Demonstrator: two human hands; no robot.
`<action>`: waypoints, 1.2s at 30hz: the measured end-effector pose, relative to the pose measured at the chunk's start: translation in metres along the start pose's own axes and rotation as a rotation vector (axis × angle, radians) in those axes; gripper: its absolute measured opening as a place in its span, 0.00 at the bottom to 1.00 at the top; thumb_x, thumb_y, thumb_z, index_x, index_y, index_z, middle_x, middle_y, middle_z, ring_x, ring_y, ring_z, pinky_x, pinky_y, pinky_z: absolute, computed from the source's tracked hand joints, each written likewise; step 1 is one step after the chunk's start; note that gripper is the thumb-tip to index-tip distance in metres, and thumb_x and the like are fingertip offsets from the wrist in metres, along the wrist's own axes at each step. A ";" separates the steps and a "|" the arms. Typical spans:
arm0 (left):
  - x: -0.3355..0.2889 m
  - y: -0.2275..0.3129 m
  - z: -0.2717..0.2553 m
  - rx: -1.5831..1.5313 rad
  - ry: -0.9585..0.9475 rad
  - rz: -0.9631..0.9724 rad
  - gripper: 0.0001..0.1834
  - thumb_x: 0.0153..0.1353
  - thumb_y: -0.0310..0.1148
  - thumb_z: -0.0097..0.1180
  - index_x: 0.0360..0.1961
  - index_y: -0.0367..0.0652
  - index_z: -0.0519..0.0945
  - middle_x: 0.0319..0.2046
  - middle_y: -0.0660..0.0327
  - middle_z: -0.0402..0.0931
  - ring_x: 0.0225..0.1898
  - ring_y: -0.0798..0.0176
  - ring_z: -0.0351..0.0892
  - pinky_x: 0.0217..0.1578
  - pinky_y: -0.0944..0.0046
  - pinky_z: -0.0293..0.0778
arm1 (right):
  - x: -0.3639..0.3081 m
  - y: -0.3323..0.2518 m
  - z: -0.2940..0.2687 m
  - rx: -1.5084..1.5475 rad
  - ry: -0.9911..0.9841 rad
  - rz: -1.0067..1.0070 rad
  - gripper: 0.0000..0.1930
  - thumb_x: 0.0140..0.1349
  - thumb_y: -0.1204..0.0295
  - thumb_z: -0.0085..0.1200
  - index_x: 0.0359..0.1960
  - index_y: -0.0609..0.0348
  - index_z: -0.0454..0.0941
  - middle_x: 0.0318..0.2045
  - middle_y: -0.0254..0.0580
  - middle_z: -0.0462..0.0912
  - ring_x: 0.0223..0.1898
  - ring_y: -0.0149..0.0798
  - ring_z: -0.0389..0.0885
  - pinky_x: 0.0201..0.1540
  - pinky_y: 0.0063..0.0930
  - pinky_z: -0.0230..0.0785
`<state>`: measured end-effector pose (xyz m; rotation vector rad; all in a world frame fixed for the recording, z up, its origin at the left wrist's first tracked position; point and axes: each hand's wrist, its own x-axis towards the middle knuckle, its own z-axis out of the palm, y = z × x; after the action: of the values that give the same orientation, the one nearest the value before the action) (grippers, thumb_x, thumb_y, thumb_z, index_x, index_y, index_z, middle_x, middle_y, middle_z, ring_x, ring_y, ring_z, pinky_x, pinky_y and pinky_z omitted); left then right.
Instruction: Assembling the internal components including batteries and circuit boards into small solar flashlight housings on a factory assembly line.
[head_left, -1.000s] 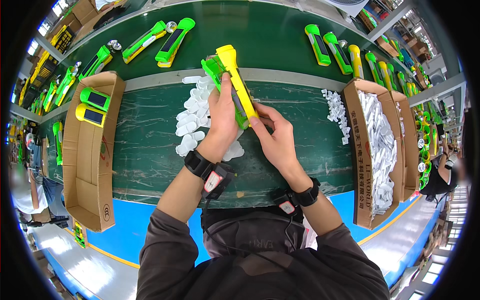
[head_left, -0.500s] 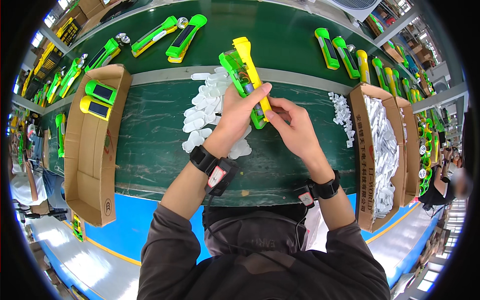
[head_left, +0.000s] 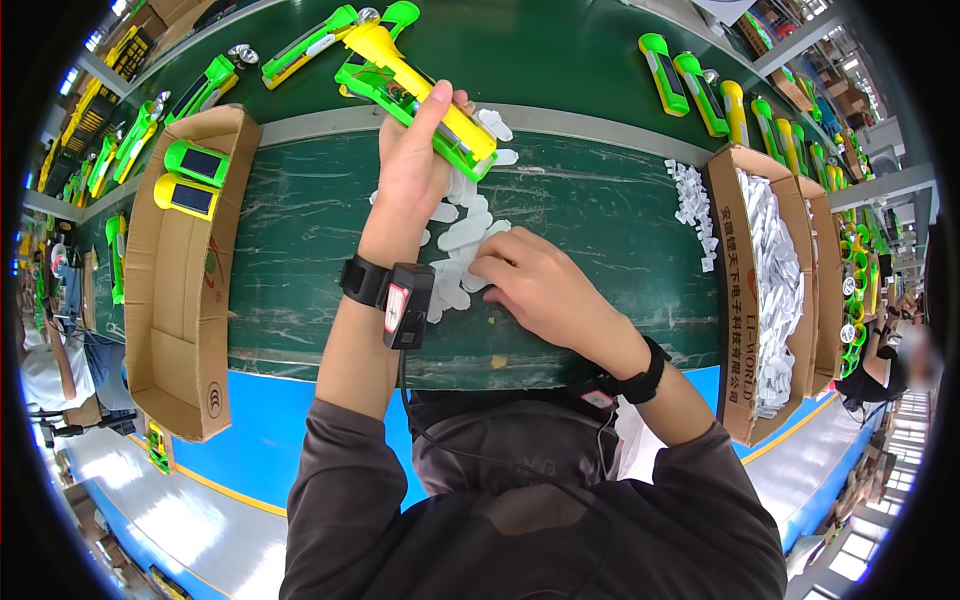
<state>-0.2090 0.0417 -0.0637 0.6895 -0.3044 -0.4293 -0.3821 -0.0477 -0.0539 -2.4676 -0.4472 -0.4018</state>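
Note:
My left hand [head_left: 410,170] is closed around a flashlight housing [head_left: 455,122], its yellow and green halves lying side by side. Wires show inside near the wide yellow head end. Its head end points to the far left, over the back ledge. My right hand [head_left: 545,295] is bent down at the near right side of a pile of white oval plastic pieces [head_left: 462,235]. Thumb and index finger come together there on a white oval plastic piece [head_left: 474,283], partly hidden by the fingers. Some of the pile lies behind my left wrist.
An open cardboard box [head_left: 165,335] at left holds two flashlights [head_left: 195,178]. At right stands a cardboard box [head_left: 735,330] full of small white parts [head_left: 778,290], with more white parts [head_left: 690,210] scattered beside it. Green and yellow flashlights [head_left: 663,75] line the green back surface [head_left: 530,60].
My left hand has carried the flashlight housing up and to the left, tilting it further. My right hand has let go of it and come down to the white pieces.

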 end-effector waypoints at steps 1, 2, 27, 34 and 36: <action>0.000 -0.003 0.000 0.013 0.010 -0.017 0.14 0.62 0.36 0.60 0.42 0.40 0.71 0.36 0.57 0.75 0.39 0.62 0.74 0.41 0.60 0.74 | 0.001 0.001 0.002 -0.024 -0.002 -0.013 0.11 0.46 0.81 0.59 0.33 0.61 0.76 0.32 0.41 0.75 0.34 0.45 0.74 0.40 0.37 0.69; 0.000 -0.005 -0.001 0.026 0.019 -0.034 0.14 0.62 0.36 0.60 0.42 0.40 0.71 0.36 0.57 0.75 0.39 0.62 0.74 0.41 0.60 0.74 | 0.002 0.002 0.003 -0.049 -0.005 -0.026 0.10 0.45 0.81 0.59 0.32 0.61 0.76 0.31 0.40 0.75 0.34 0.44 0.74 0.40 0.36 0.69; -0.029 -0.039 0.027 0.353 -0.094 -0.047 0.17 0.54 0.28 0.64 0.42 0.36 0.72 0.34 0.61 0.78 0.35 0.68 0.79 0.35 0.67 0.77 | 0.049 0.009 -0.062 0.442 0.487 0.438 0.06 0.52 0.77 0.64 0.30 0.67 0.82 0.49 0.50 0.73 0.30 0.33 0.81 0.31 0.21 0.74; -0.030 -0.038 0.034 0.395 -0.034 -0.025 0.20 0.52 0.22 0.61 0.46 0.37 0.70 0.37 0.61 0.77 0.37 0.68 0.79 0.37 0.68 0.76 | 0.076 0.019 -0.025 0.075 0.584 0.416 0.05 0.50 0.76 0.64 0.28 0.64 0.84 0.49 0.50 0.76 0.31 0.36 0.81 0.31 0.27 0.74; -0.029 -0.041 0.030 0.403 -0.037 -0.010 0.20 0.52 0.22 0.61 0.46 0.37 0.70 0.39 0.61 0.76 0.38 0.68 0.78 0.38 0.68 0.75 | 0.078 0.015 -0.020 0.113 0.609 0.496 0.05 0.45 0.76 0.64 0.26 0.62 0.83 0.43 0.46 0.79 0.41 0.46 0.79 0.43 0.40 0.70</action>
<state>-0.2577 0.0112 -0.0725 1.0782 -0.4282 -0.3940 -0.3094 -0.0540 -0.0159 -2.1030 0.3736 -0.8401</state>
